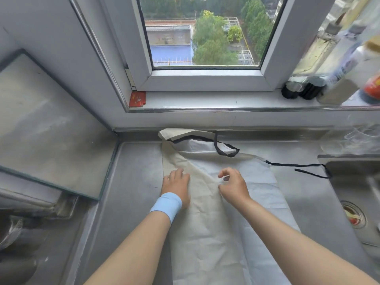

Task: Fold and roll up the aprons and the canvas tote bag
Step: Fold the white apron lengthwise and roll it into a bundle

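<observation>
**Handling.** The apron (205,233) lies flat on the counter (133,202), its long axis running from the near edge to the back wall. It is thin creased cloth: judged light, limp and unable to hold a fold unless pressed. Its left side is folded over, beige face up, across the paler face. Take hold at the folded flap's free edge and at the hems; keep one palm on the cloth as an anchor.

The black tie (298,166) trails right toward the sink (353,192) and is likely to snag. The black neck loop (226,154) lies at the far end. Tuck both in before rolling.

The left hand (176,185) rests on the beige flap with its fingers extended. The right hand (233,186) has curled fingers and appears to pinch the flap's edge.

**Surroundings.** The window (205,38) stands above the back wall. The counter is smooth steel, on which cloth is likely to slide. Bottles (339,79) crowd the sill's right end
</observation>
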